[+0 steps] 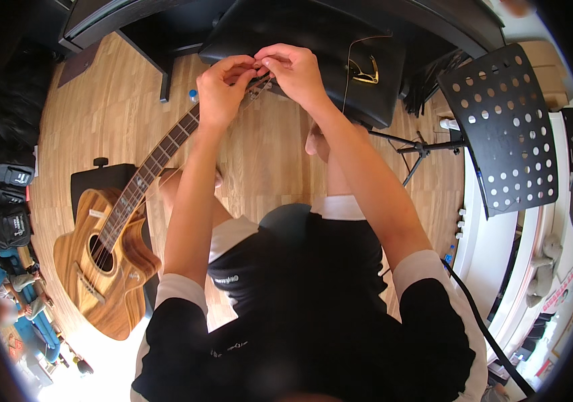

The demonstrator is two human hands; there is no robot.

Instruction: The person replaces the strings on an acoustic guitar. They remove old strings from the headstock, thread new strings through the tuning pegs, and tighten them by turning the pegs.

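An acoustic guitar with a cutaway wooden body leans at the left, its fretboard slanting up and away from me. At the far end of the neck, both hands meet over the partly hidden headstock. Thumb and fingers of my left hand are pinched together there. My right hand pinches just beside it, fingertips nearly touching the left ones. A thin guitar string seems to be between the fingertips, mostly hidden by them. One loose copper-coloured string curves over the black padded bench.
A gold and black capo lies on the bench. To the right stands a perforated black music stand. A bottle with a blue cap is beside the neck. Gig bags line the left, where another person sits.
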